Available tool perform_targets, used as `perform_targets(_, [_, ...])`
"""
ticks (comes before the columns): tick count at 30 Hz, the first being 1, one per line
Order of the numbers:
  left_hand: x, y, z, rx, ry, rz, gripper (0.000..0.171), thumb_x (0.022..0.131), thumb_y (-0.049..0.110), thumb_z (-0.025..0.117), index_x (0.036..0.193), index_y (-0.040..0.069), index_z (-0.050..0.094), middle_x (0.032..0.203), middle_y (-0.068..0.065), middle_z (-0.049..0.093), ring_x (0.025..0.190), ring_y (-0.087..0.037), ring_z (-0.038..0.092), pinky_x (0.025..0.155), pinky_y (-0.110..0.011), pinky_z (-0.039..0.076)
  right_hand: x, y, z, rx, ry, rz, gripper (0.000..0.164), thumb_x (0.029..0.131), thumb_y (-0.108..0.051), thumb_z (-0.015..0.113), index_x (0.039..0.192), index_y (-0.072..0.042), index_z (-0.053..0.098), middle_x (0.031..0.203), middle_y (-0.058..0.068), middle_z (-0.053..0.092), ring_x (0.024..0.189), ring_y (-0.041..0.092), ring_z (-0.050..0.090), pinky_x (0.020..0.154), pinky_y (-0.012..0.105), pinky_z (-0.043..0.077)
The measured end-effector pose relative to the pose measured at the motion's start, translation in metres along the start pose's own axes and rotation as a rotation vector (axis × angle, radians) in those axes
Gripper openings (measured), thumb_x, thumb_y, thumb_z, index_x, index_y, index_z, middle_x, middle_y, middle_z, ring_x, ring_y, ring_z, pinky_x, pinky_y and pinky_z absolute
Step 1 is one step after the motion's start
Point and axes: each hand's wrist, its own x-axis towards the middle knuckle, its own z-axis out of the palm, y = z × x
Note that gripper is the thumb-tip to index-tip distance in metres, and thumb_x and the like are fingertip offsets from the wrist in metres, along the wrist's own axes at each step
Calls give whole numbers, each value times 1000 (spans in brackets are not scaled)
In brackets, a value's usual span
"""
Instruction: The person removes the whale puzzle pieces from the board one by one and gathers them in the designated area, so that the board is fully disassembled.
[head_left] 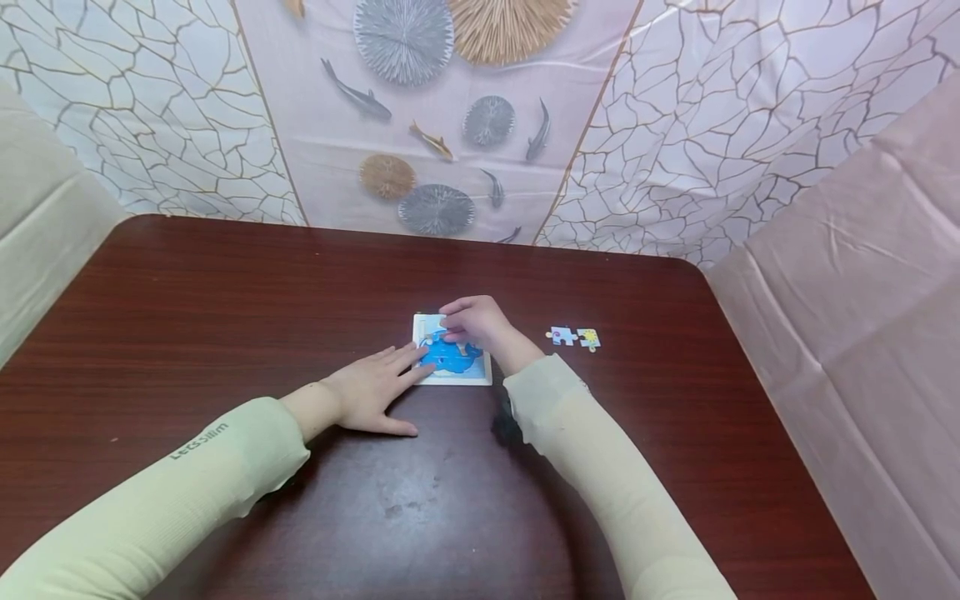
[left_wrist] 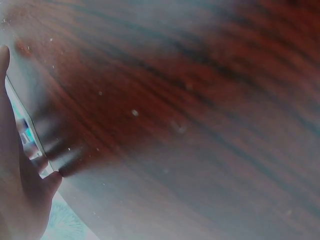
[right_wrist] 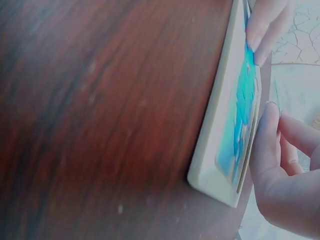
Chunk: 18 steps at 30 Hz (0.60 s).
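Note:
A small jigsaw puzzle in a white frame lies on the table, showing a blue picture that is mostly filled in. My left hand lies flat with spread fingers, its fingertips resting on the puzzle's left side; the left wrist view catches part of this hand at its edge. Over the upper right of the puzzle is my right hand, thumb and fingers brought together. In the right wrist view it pinches a thin puzzle piece, seen nearly edge-on above the frame. The right fingers hide part of the picture.
Two loose puzzle pieces lie to the right of the frame: a light blue one and one with a yellow sun. The dark red-brown table meets patterned cloth at the back and plain cloth at both sides.

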Motion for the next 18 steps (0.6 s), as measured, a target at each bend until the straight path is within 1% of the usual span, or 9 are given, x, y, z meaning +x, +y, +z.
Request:
perform_targets(3, [0, 1, -1, 1, -13, -8, 89, 83, 65, 51, 148, 11, 27, 156, -15, 19, 144, -33, 16, 116, -47, 21, 0, 1, -5, -53, 9, -16, 27, 86, -11, 67, 112, -4, 67, 109, 17, 67, 80, 17, 68, 70, 23, 56])
perform_targets(5, [0, 1, -1, 3, -16, -10, 89, 83, 65, 51, 149, 11, 26, 156, -15, 19, 144, -33, 16, 116, -47, 21, -1, 1, -8, -102, 17, -28, 27, 86, -13, 67, 112, -6, 68, 107, 15, 69, 75, 15, 68, 67, 21, 56])
perform_targets(7, [0, 2, -1, 6, -14, -9, 89, 83, 65, 51, 149, 11, 26, 156, -15, 19, 144, -33, 16, 116, -47, 21, -1, 3, -12, -124, 24, -31, 27, 85, -14, 68, 111, -7, 68, 105, 15, 69, 70, 13, 66, 63, 19, 54])
perform_targets(9, [0, 2, -1, 5, -12, -8, 89, 83, 65, 51, 148, 11, 26, 156, -15, 19, 144, -33, 16, 116, -47, 21, -2, 3, -16, -132, 29, -32, 27, 85, -15, 68, 111, -8, 68, 105, 14, 69, 67, 11, 64, 60, 17, 52])
perform_targets(12, [0, 3, -1, 3, -11, -9, 89, 83, 65, 51, 148, 11, 27, 156, -15, 19, 144, -32, 16, 116, -47, 22, -3, 5, -21, -117, 30, -34, 27, 85, -13, 68, 111, -7, 68, 106, 14, 69, 67, 10, 63, 58, 16, 51])
perform_targets(18, [1, 3, -1, 10, -12, -11, 89, 82, 65, 52, 148, 11, 26, 156, -14, 19, 144, -32, 17, 116, -47, 22, -5, 6, -33, -125, 29, -38, 28, 85, -13, 67, 113, -7, 67, 109, 13, 67, 71, 12, 62, 62, 18, 52])
